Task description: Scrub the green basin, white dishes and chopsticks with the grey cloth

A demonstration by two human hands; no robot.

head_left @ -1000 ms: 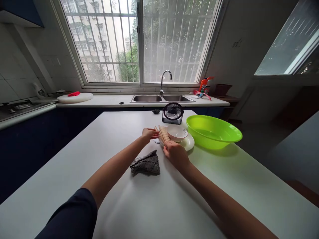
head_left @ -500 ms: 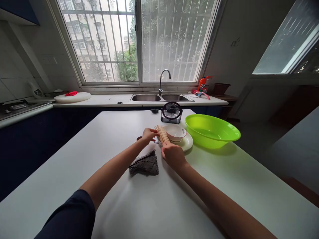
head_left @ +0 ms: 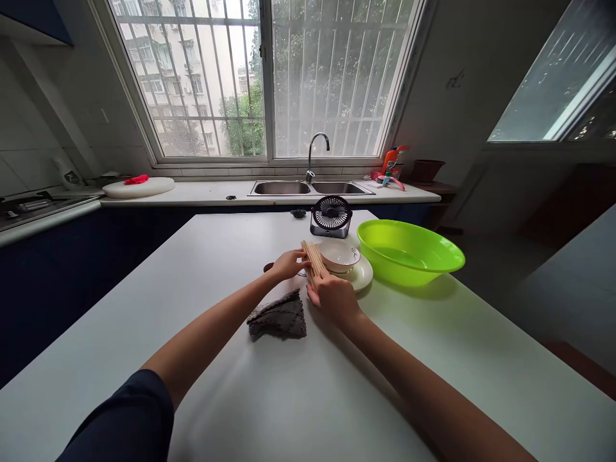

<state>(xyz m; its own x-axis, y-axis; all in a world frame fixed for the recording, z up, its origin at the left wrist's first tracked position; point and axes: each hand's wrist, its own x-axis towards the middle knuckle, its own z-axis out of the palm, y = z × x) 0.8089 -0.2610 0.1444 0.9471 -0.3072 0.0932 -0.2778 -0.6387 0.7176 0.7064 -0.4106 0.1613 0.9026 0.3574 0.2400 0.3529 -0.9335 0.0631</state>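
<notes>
Both of my hands are closed on a bundle of wooden chopsticks (head_left: 314, 258), tilted over the left side of a pale plate (head_left: 364, 277). My left hand (head_left: 290, 264) grips the bundle from its left side. Lower down, my right hand (head_left: 335, 294) wraps round the near end, hiding part of it. A white bowl (head_left: 339, 254) with a dark rim and a small printed pattern rests on the plate, just right of the chopsticks. A grey cloth (head_left: 279, 317) lies crumpled on the table in front of my left hand. Something brown (head_left: 268, 267) shows partly behind my left wrist.
A large lime-green basin (head_left: 409, 253) stands to the right of the plate. Behind the bowl are a small black fan (head_left: 332, 217) and a dark scrubber (head_left: 298, 213). Across the gap, the counter holds a double sink (head_left: 282, 188) and a round white board (head_left: 139, 187) with a red cloth.
My right hand has shifted slightly left along the near end of the chopsticks, its thumb or finger now showing lower. The bundle stands a little steeper. My left arm has moved slightly left.
</notes>
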